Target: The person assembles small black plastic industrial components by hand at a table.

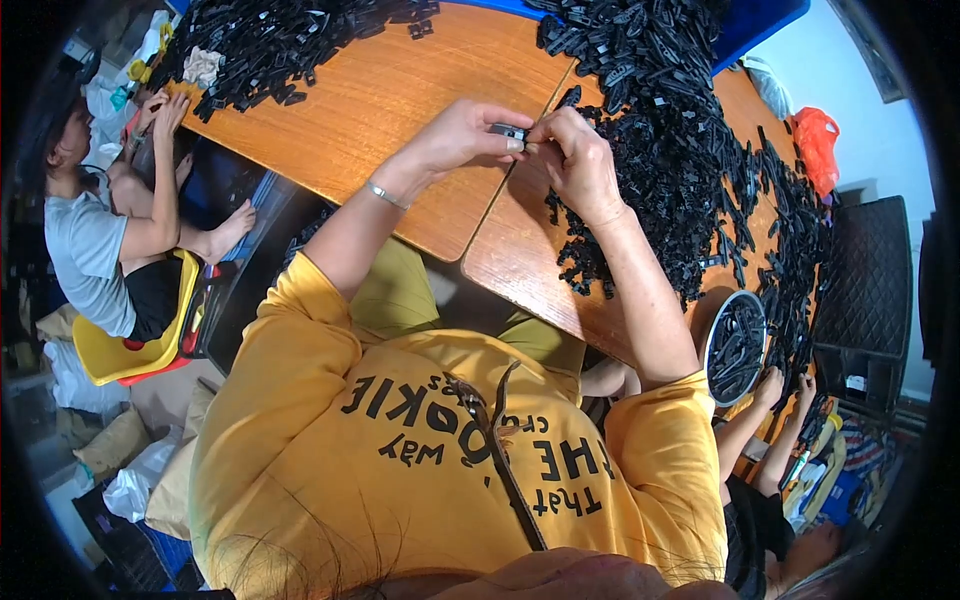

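Note:
Over the wooden table [400,85], my two hands meet at a small dark plastic piece [511,131]. My left hand [455,138] pinches it between thumb and fingers. At its right end, the bent fingers of my right hand [582,165] press close together; what they grip is mostly hidden by the fingertips. A large heap of small black plastic parts [660,170] lies beside and beyond my right hand. Another pile of black parts [285,50] covers the far left of the table.
A round metal bowl [710,345] of black parts stands near my right elbow. A co-worker [90,240] sits on a yellow chair [170,345] at left; another person's hands [785,388] work at right. A red plastic bag [816,150] is at the far right.

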Motion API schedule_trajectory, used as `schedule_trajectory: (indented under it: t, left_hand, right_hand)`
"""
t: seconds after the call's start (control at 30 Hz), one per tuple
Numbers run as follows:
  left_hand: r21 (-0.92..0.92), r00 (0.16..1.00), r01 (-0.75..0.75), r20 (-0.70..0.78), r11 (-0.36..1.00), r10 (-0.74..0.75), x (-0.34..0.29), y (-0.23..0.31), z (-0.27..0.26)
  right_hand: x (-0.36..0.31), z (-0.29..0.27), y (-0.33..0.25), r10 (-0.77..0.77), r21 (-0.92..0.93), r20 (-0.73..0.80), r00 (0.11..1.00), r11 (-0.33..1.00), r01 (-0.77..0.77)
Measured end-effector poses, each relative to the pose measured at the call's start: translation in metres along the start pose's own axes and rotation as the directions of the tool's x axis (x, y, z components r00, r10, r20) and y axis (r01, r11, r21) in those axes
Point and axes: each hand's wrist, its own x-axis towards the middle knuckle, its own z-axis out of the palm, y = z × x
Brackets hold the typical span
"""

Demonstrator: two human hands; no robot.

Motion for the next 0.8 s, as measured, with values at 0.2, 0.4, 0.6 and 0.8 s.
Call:
schedule_trajectory:
  t: [0.2,0.4,0.6,0.8]
  left_hand:
    - [0.259,0.977,-0.162,-0.09,0.952,0.191,-0.015,-0.008,0.004]
    - [0.246,0.962,-0.194,-0.144,0.95,0.234,-0.068,-0.021,-0.027]
    - [0.626,0.96,0.216,-0.275,0.749,-0.047,-0.207,0.025,-0.098]
    - [0.71,0.921,0.19,-0.369,0.678,0.129,-0.188,0.01,-0.099]
  right_hand:
    - [0.001,0.02,-0.003,0.628,0.221,0.332,0.704,0.674,-0.705]
    - [-0.004,0.073,-0.028,0.503,0.18,0.336,0.796,0.795,-0.579]
    - [0.0,0.053,-0.03,0.322,0.143,0.423,0.847,0.899,-0.414]
    - [-0.006,0.01,0.066,0.423,-0.57,0.124,0.898,0.771,-0.284]
